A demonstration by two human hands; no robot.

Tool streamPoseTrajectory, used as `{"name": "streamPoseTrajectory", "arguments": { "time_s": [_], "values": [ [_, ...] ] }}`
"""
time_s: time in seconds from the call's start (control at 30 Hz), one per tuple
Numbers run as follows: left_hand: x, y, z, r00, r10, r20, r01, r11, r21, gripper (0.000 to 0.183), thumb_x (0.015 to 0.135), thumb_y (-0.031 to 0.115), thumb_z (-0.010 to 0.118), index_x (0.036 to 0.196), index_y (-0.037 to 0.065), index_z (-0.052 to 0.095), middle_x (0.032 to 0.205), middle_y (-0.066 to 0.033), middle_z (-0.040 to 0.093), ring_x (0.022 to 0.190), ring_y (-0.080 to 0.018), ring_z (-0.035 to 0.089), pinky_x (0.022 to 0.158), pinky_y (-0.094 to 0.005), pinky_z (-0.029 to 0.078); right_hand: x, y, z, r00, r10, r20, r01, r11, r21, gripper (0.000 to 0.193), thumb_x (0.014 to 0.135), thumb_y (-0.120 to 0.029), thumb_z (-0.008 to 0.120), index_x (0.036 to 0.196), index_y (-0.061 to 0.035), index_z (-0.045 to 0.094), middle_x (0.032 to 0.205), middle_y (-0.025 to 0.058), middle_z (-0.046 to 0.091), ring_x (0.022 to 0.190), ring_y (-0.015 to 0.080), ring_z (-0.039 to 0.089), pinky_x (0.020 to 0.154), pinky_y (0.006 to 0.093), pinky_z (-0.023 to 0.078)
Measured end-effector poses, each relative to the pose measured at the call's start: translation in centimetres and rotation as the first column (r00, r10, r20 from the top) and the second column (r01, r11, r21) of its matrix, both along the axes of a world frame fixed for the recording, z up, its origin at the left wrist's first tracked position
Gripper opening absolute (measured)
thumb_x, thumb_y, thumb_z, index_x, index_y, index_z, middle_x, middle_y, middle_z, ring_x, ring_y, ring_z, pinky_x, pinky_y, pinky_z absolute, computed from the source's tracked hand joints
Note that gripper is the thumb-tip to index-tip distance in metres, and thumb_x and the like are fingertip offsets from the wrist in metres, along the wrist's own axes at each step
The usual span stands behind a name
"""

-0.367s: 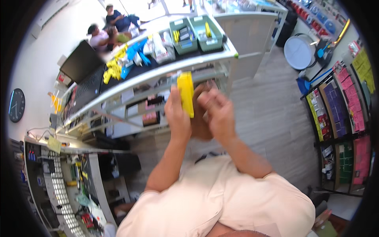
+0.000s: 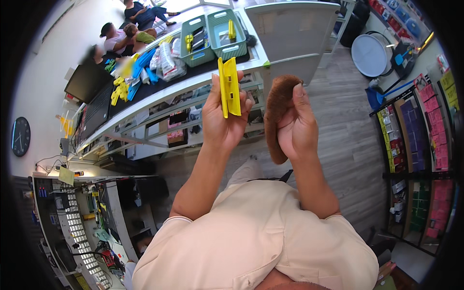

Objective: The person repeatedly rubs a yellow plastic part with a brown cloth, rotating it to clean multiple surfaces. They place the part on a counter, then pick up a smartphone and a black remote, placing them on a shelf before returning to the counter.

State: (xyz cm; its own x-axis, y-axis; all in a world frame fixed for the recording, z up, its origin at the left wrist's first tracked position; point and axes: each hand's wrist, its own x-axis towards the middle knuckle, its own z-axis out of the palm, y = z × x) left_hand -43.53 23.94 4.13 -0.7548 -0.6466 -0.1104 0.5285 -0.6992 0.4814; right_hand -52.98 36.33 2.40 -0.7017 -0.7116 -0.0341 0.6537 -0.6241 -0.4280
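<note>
My left hand [image 2: 220, 123] grips a yellow plastic piece [image 2: 233, 92], long and narrow. It stands upright, with a raised flange along one edge and small slots in its face. To the right, my right hand [image 2: 302, 128] holds a brown fuzzy pad [image 2: 274, 123], long with rounded ends. My thumb lies near the pad's top, and the fingers are partly hidden behind it. The two things are apart, held up in front of my chest.
A white-framed table [image 2: 193, 82] beyond my hands bears two green baskets [image 2: 227, 53], a laptop [image 2: 89, 89], yellow and blue items and plastic bags. People sit at the far left. Shelves with colourful packets [image 2: 430, 121] stand at the right; a cluttered workbench [image 2: 82, 217] is at the lower left.
My hands have moved apart, the right one going right with the brown pad. The yellow piece has turned, so its flange and slots show. My view has shifted slightly.
</note>
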Motion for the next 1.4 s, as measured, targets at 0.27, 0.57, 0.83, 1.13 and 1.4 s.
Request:
{"name": "streamPoseTrajectory", "arguments": {
  "time_s": [0.27, 0.57, 0.83, 1.13, 1.4],
  "values": [
    [-9.5, -2.9, -0.4, 0.991, 0.104, 0.080, -0.087, 0.978, -0.192, 0.052, 0.110, 0.047, 0.045, 0.133, 0.002, 0.059, 0.116, -0.0091, 0.069, 0.083, -0.0120, 0.063, 0.076, -0.0278, 0.055, -11.3, -1.9, 0.1, 0.972, -0.116, -0.205, 0.147, 0.979, 0.144, 0.020, 0.103, -0.022, 0.066, 0.118, -0.0093, 0.064, 0.107, 0.0037, 0.070, 0.094, 0.0121, 0.068, 0.085, 0.0272, 0.057],
    [-20.8, -6.8, 1.0, 0.972, 0.193, 0.136, -0.137, 0.930, -0.342, 0.051, 0.111, 0.045, 0.044, 0.134, 0.002, 0.060, 0.115, -0.0095, 0.070, 0.097, -0.0117, 0.064, 0.088, -0.0282, 0.052, -20.6, -9.6, 1.8, -0.188, -0.092, -0.978, 0.481, 0.860, -0.173, 0.018, 0.085, 0.003, 0.074, 0.101, -0.0009, 0.067, 0.092, 0.0123, 0.069, 0.079, 0.0300, 0.069, 0.069, 0.0341, 0.057],
    [-27.3, -6.0, 1.4, 0.905, 0.371, 0.209, -0.269, 0.878, -0.395, 0.051, 0.110, 0.045, 0.047, 0.132, 0.001, 0.061, 0.117, -0.0104, 0.071, 0.093, -0.0106, 0.064, 0.083, -0.0268, 0.052, -28.9, -9.7, 0.9, -0.256, 0.018, -0.966, 0.275, 0.960, -0.055, 0.017, 0.086, 0.005, 0.069, 0.102, -0.0018, 0.068, 0.088, 0.0132, 0.067, 0.078, 0.0340, 0.068, 0.069, 0.0383, 0.057],
    [-29.4, -3.9, 3.0, 0.847, 0.523, 0.094, -0.437, 0.786, -0.438, 0.048, 0.111, 0.045, 0.044, 0.136, 0.006, 0.059, 0.119, -0.0088, 0.071, 0.092, -0.0108, 0.067, 0.072, -0.0259, 0.052, -36.7, -7.2, 2.9, 0.766, 0.327, -0.553, -0.194, 0.938, 0.286, 0.021, 0.103, -0.017, 0.067, 0.117, -0.0009, 0.066, 0.102, 0.0006, 0.069, 0.089, 0.0054, 0.063, 0.077, 0.0236, 0.053],
    [-26.7, -2.4, 2.2, 0.743, 0.662, 0.098, -0.559, 0.695, -0.453, 0.052, 0.111, 0.044, 0.046, 0.137, 0.000, 0.058, 0.121, -0.0112, 0.070, 0.107, -0.0136, 0.066, 0.094, -0.0281, 0.051, -32.8, -7.1, 3.5, 0.528, 0.682, -0.506, -0.584, 0.724, 0.366, 0.027, 0.103, -0.014, 0.065, 0.125, 0.0010, 0.063, 0.099, 0.0017, 0.068, 0.089, 0.0040, 0.063, 0.081, 0.0204, 0.052]
  ]
}}
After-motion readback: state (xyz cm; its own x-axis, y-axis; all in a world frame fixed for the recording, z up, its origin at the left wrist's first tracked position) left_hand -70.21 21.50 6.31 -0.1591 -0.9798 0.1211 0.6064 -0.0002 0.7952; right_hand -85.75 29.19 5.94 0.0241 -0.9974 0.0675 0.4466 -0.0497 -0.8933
